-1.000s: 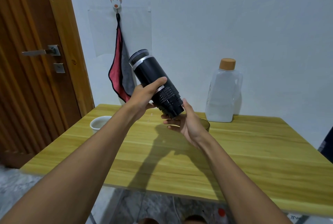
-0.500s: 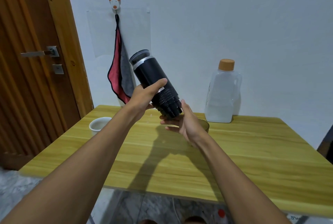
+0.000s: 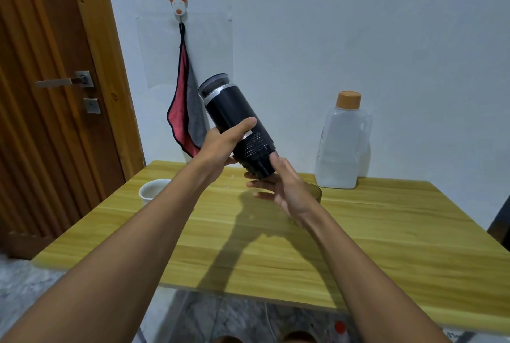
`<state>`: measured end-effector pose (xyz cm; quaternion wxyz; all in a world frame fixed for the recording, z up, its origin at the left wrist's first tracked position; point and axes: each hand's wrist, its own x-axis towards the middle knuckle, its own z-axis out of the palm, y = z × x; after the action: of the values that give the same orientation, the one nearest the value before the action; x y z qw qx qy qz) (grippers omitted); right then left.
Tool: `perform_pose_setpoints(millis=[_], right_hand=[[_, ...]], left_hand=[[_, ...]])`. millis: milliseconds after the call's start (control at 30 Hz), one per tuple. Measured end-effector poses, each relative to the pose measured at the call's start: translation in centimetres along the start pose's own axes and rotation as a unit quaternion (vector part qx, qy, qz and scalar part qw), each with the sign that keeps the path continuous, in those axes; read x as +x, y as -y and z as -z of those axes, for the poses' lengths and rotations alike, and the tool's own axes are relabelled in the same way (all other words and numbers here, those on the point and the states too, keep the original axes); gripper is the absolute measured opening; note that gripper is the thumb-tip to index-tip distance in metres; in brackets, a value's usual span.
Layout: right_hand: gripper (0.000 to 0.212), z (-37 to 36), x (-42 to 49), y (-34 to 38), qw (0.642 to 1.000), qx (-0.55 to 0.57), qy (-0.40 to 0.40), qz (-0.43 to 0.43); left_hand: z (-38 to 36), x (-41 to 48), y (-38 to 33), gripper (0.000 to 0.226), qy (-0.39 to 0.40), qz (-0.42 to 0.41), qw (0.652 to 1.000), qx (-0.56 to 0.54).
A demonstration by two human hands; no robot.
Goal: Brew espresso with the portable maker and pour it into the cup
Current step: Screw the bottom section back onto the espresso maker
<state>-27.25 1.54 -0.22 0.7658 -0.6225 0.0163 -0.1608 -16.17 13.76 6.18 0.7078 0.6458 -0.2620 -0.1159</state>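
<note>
Our left hand (image 3: pixel 220 146) grips the tilted espresso maker (image 3: pixel 229 111) above the table (image 3: pixel 386 238); our right hand (image 3: pixel 287 191), flat, touches its base. It seems rigid, smooth, heavy; we would hold the ribbed end.

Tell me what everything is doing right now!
espresso maker: tilted, held up in the air.
left hand: grips the maker's middle.
right hand: straight fingers under the maker's bottom end.
glass cup: upright on table, half hidden.
white cup: upright.
bottle: upright, capped.
towel: hanging on hook.
door: shut.
</note>
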Motion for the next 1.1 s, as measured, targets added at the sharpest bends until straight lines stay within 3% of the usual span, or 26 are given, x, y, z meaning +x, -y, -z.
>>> perform_pose_setpoints(millis=[133,300,467,700,800,967,1100], right_hand=[[0.051,0.4,-0.2,0.0,0.998,-0.034,-0.019,0.042],[0.044,0.0,0.2,0.3,0.999,-0.019,-0.034,0.017],[0.054,0.6,-0.6,0.5,0.998,-0.048,-0.021,0.046],[0.034,0.9,-0.4,0.8,0.998,-0.002,-0.05,0.03],[0.034,1.0,-0.6,0.9,0.998,-0.05,-0.029,0.026],[0.043,0.4,-0.9,-0.1,0.981,-0.14,-0.064,0.115],[0.051,-0.4,-0.8,-0.2,0.993,-0.017,-0.074,0.092]], left_hand=[[0.2,0.0,0.1,0.052,0.013,-0.007,1.0,0.005],[-0.3,0.0,0.2,0.051,0.01,0.016,1.0,-0.02],[-0.4,-0.1,0.4,0.053,0.02,-0.001,1.0,-0.023],[-0.5,-0.1,0.5,0.041,0.003,0.002,1.0,-0.018],[-0.4,-0.3,0.5,0.048,0.0,0.009,1.0,-0.027],[-1.0,-0.7,0.4,0.047,-0.008,0.028,0.998,-0.061],[-1.4,-0.9,0.2,0.037,-0.001,0.029,0.996,-0.085]])
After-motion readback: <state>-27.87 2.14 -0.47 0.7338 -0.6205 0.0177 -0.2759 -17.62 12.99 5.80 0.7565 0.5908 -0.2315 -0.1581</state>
